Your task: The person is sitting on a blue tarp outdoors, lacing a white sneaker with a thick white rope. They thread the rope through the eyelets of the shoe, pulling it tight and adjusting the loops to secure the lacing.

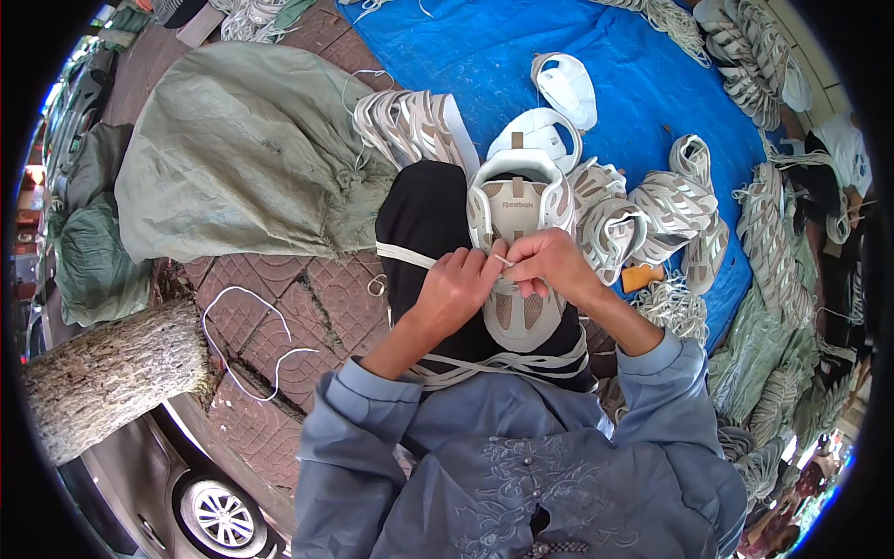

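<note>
A white and beige shoe upper point(519, 317) lies across my lap, its toe toward me and its tongue and collar farther off. Over its lacing area both my hands meet. My left hand point(458, 287) is closed in a pinch at the left side of the opening. My right hand point(549, 265) pinches from the right, and a pale shoelace point(504, 260) runs between the fingertips of both. Several white laces point(503, 363) lie across my dark-trousered thighs below the shoe, and another band of laces point(405, 253) crosses the left knee.
Beyond my knees a blue tarp point(447, 47) carries more shoe uppers point(675, 205), white collar pieces point(566, 91) and a lace bundle point(672, 306). A grey-green sack point(247, 154) slumps at the left on brick paving point(270, 335), near a tree trunk point(121, 377) and a parked car point(158, 484).
</note>
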Tool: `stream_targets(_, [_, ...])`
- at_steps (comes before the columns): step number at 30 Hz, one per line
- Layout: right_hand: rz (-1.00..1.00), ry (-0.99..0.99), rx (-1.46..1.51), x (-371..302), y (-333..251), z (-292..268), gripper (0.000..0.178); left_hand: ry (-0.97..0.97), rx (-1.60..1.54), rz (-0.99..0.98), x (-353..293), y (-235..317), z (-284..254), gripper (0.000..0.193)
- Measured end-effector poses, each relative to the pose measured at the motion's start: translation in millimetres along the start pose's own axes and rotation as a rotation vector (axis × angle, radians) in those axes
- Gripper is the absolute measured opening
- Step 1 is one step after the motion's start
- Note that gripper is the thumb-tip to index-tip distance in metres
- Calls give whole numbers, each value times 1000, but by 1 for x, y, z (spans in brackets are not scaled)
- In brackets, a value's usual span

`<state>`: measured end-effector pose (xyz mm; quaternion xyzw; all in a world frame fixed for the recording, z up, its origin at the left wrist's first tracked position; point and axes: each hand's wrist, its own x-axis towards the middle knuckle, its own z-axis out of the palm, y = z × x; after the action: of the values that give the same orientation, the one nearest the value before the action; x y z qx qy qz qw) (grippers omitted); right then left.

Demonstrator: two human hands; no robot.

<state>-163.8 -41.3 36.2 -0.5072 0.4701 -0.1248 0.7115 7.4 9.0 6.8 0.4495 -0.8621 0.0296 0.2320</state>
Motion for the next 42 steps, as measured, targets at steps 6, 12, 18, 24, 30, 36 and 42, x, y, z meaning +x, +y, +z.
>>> stream_targets(6, [-92, 97, 93, -14, 5, -8, 14, -455, 63, -2, 19, -3, -13, 20])
stream_targets(12, [-812, 302, -595, -4, 34, -12, 9, -741, -751, -572, 54, -22, -18, 14])
stream_targets(18, [-735, 252, -571, -11, 39, -12, 8, -228, 94, 112, 40, 2, -12, 10])
stream_targets(24, [-539, 365, -228, -21, 52, -42, 7, -13, -293, -111, 53, 16, -8, 8])
stream_targets(30, [-748, 388, -611, -15, 46, -54, 8, -213, -246, -368, 70, 28, 3, 2])
stream_targets(36, [-977, 483, -921, -4, 50, -51, 6, -409, -249, -508, 86, 24, 6, 8])
stream_targets(42, [-934, 545, -1074, -7, 49, -53, 12, -380, -397, -609, 86, 19, 6, 11])
